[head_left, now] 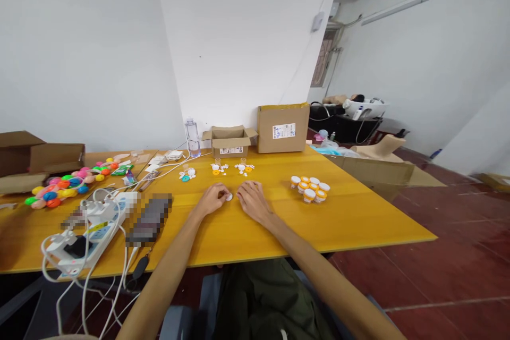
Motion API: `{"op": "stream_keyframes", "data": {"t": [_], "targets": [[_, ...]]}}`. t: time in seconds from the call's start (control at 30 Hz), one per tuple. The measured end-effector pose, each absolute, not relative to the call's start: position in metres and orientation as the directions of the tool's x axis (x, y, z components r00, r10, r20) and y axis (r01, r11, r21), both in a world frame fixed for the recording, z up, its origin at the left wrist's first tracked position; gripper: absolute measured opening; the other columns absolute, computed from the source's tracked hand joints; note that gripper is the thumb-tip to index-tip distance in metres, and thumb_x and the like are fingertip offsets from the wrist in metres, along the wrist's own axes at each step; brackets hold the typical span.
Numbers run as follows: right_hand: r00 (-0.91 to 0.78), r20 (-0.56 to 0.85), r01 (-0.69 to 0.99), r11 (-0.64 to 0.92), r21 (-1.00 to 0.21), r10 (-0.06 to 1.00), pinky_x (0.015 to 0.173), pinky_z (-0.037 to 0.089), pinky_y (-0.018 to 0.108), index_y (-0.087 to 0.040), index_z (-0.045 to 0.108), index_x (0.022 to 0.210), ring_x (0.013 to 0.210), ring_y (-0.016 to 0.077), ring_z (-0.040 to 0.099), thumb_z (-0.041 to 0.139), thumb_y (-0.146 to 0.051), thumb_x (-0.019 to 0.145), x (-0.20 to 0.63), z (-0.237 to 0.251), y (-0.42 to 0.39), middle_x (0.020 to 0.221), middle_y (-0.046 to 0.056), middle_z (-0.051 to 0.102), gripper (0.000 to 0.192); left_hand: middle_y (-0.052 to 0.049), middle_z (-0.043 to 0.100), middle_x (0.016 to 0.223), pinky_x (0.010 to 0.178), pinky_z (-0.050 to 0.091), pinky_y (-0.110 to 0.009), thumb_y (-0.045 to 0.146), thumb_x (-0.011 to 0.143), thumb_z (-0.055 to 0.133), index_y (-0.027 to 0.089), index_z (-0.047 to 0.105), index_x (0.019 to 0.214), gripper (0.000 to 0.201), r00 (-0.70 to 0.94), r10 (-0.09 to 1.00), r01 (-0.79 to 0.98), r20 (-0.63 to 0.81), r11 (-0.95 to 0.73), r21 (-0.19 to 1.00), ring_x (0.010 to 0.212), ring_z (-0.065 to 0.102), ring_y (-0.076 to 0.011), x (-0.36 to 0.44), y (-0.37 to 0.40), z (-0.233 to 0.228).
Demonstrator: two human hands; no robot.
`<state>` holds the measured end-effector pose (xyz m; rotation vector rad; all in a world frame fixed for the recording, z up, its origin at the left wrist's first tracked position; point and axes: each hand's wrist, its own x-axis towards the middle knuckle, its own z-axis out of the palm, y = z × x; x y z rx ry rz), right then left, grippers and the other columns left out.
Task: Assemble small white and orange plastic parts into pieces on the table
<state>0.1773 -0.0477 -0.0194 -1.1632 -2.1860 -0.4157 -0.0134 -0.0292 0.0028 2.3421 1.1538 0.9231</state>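
My left hand (214,199) is closed, thumb and fingertips at a small white round piece (229,197) low over the table. Just to its right my right hand (253,201) has its fingers curled downward together; what they hold, if anything, is hidden. Beyond the hands lie small groups of parts: white pieces with a yellow ring (216,172), more with an orange-yellow ring (248,169), and others with a teal ring (185,178). A cluster of several small clear tubs with white and yellow lids (308,194) stands to the right of my right hand.
An open cardboard box (233,143) and a taller closed box (282,135) stand at the back, beside a clear bottle (192,138). On the left are a power strip (101,231) with cables, a blurred dark phone-like object (149,219) and colourful balls (64,191).
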Motion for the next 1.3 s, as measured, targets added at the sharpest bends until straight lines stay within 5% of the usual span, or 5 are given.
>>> {"op": "stream_keyframes", "data": {"t": [0.33, 1.3], "targets": [[-0.438, 0.715, 0.754, 0.655, -0.037, 0.545, 0.089, 0.037, 0.039, -0.022, 0.064, 0.09, 0.095, 0.0232, 0.054, 0.05, -0.016, 0.094, 0.174, -0.014, -0.055, 0.097, 0.008, 0.066, 0.016, -0.003, 0.07, 0.082, 0.079, 0.051, -0.03, 0.021, 0.082, 0.061, 0.02, 0.072, 0.076, 0.013, 0.449, 0.824, 0.506, 0.346, -0.554, 0.661, 0.079, 0.063, -0.0174, -0.011, -0.033, 0.005], [-0.582, 0.494, 0.708, 0.702, -0.085, 0.646, 0.076, 0.042, 0.034, -0.021, 0.068, 0.082, 0.091, 0.0204, 0.055, 0.065, -0.01, 0.084, 0.171, -0.001, -0.031, 0.092, 0.005, 0.064, 0.011, -0.003, 0.07, 0.084, 0.077, 0.051, -0.029, 0.034, 0.079, 0.069, 0.019, 0.071, 0.081, 0.016, 0.486, 0.821, 0.447, 0.299, -0.528, 0.722, 0.078, 0.062, -0.0166, -0.017, -0.029, 0.0]]}}
